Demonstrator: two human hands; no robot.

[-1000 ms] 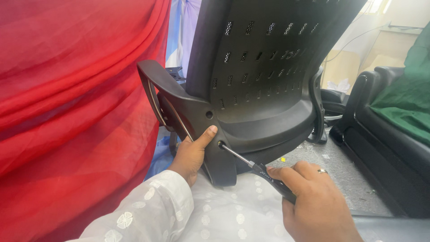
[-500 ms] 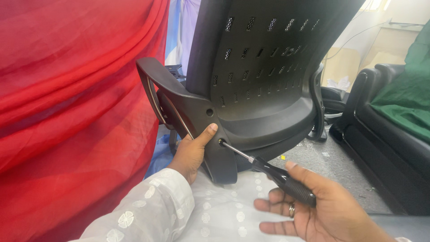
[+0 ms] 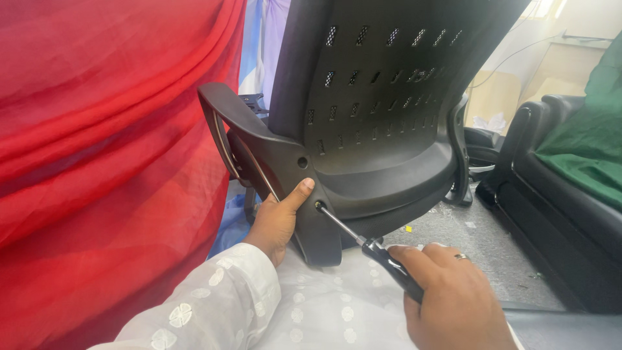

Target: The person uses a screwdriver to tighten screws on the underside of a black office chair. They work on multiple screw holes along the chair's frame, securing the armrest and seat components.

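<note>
Red fabric (image 3: 97, 162) fills the frame's left. Left hand (image 3: 277, 220) grips the black office chair (image 3: 382, 129) at centre; right hand (image 3: 453, 298) clenches a screwdriver (image 3: 376, 249), tip in the chair's bracket.

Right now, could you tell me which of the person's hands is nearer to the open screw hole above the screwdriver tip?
Left. The left hand grips the chair's armrest bracket, thumb just below the screw hole. The right hand is farther down, holding the screwdriver handle.
</note>
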